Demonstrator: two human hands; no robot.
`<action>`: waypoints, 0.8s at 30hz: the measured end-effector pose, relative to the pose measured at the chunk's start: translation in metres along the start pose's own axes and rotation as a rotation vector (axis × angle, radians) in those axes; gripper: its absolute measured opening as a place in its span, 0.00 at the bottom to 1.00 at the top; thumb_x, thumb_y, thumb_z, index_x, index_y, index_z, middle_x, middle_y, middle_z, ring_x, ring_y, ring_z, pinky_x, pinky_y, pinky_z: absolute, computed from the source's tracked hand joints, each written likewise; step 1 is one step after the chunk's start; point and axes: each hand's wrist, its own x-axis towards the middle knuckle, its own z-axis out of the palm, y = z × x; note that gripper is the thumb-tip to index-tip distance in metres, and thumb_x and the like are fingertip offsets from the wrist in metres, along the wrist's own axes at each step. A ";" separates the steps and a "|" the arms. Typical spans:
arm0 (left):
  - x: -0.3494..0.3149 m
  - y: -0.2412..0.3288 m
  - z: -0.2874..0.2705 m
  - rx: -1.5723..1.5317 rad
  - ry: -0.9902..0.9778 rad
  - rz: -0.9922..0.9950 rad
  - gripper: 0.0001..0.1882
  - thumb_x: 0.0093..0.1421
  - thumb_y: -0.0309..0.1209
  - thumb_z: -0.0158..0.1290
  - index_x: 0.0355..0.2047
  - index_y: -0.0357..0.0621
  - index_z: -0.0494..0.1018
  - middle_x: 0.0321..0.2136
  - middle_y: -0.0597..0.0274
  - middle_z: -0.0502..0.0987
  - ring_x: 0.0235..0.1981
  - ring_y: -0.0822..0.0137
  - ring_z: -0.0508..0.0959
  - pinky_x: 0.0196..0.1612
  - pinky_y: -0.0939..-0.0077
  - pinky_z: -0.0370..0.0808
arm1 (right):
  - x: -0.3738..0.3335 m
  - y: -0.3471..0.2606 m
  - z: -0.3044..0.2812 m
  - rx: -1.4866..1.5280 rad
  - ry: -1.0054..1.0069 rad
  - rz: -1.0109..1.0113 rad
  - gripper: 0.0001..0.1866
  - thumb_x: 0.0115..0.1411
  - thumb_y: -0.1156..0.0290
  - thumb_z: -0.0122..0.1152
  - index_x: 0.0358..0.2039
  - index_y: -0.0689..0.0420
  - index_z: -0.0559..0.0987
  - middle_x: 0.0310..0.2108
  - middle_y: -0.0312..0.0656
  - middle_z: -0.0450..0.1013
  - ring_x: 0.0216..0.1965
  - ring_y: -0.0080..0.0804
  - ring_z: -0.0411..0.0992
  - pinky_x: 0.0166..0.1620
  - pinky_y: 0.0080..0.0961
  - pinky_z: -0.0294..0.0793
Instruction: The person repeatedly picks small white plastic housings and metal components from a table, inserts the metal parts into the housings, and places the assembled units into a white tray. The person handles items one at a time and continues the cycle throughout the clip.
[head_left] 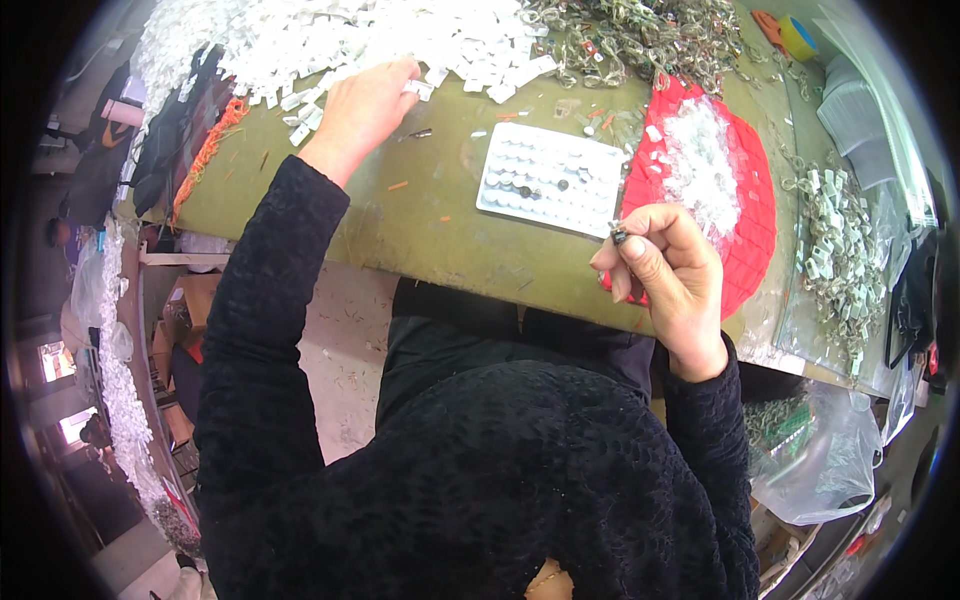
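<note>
Partly hidden: dark piece (619,238) in right hand (672,272).

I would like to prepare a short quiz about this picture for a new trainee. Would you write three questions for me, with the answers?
1. True or false: the left hand is at the edge of the white pile.
2. The right hand holds:
A) a tape roll
B) a small dark piece
C) an orange strip
3. What colour is the sheet directly right of the white tray?

Key: 1. True; 2. B; 3. Red.
</note>
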 end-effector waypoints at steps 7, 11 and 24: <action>-0.004 -0.001 -0.008 0.076 -0.130 -0.045 0.11 0.59 0.35 0.54 0.40 0.46 0.72 0.30 0.54 0.80 0.36 0.51 0.80 0.38 0.57 0.75 | -0.005 -0.001 0.004 0.011 0.019 0.031 0.05 0.69 0.74 0.53 0.43 0.60 0.72 0.33 0.41 0.77 0.27 0.17 0.69 0.33 0.15 0.69; -0.004 0.002 -0.011 0.134 -0.114 -0.039 0.08 0.56 0.33 0.53 0.32 0.42 0.72 0.25 0.51 0.79 0.33 0.48 0.80 0.36 0.54 0.74 | -0.006 -0.003 0.009 0.011 0.031 0.026 0.06 0.69 0.74 0.53 0.43 0.60 0.72 0.33 0.40 0.77 0.27 0.17 0.68 0.33 0.15 0.69; -0.062 0.096 -0.054 -1.715 0.052 -0.195 0.08 0.69 0.32 0.46 0.45 0.43 0.70 0.25 0.59 0.78 0.13 0.78 0.67 0.16 0.85 0.62 | 0.017 0.002 0.031 0.293 0.148 0.079 0.06 0.69 0.72 0.52 0.43 0.59 0.71 0.29 0.42 0.76 0.18 0.19 0.64 0.22 0.13 0.61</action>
